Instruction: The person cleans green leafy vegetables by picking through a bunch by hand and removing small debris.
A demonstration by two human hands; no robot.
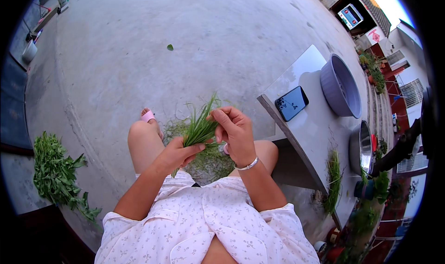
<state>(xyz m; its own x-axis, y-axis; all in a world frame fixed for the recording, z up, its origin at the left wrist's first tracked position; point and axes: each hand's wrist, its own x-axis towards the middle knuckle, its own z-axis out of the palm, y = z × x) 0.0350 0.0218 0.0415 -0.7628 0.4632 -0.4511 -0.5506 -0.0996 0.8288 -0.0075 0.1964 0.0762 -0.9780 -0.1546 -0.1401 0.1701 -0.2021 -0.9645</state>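
Note:
In front of my lap, my left hand (180,153) is wrapped round the lower part of a bunch of thin green herb stalks (200,125). The bunch tilts up and away, its fine tips fanning out. My right hand (235,132), a silver bracelet on its wrist, is at the right side of the bunch with bent fingers, thumb and forefinger pinching at the strands. Exactly which strands they grip is too small to tell. Below the hands, loose green trimmings (208,163) lie scattered on the ground between my feet.
At the right, a table (303,69) holds a phone (291,103), a purple basin (340,85), a metal bowl (361,148) and another bunch of thin greens (333,180). A heap of leafy greens (55,173) lies at the left. One leaf (170,47) is on the concrete ahead.

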